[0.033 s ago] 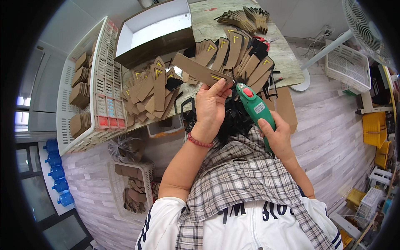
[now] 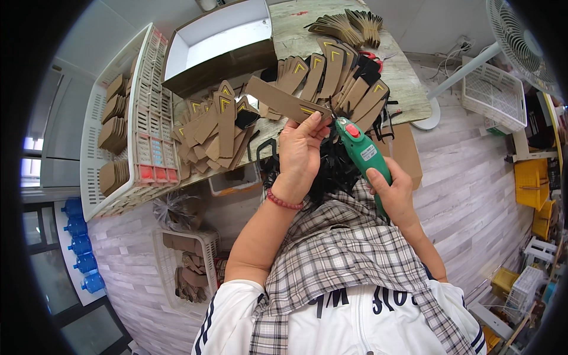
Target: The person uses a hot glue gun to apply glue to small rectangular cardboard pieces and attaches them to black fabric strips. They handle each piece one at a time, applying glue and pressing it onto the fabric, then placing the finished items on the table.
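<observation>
I can't make out where the green glue gun tip meets the cardboard strip pinched in my left hand above the counter, while my right hand grip wraps closed around the gun.

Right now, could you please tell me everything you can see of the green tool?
The green tool is a handheld plastic-looking gun with a red button on top and a pale label on its side. The right hand grips its lower body. It tilts up-left, its tip meeting the brown cardboard strip that the left hand holds above the table.
</observation>
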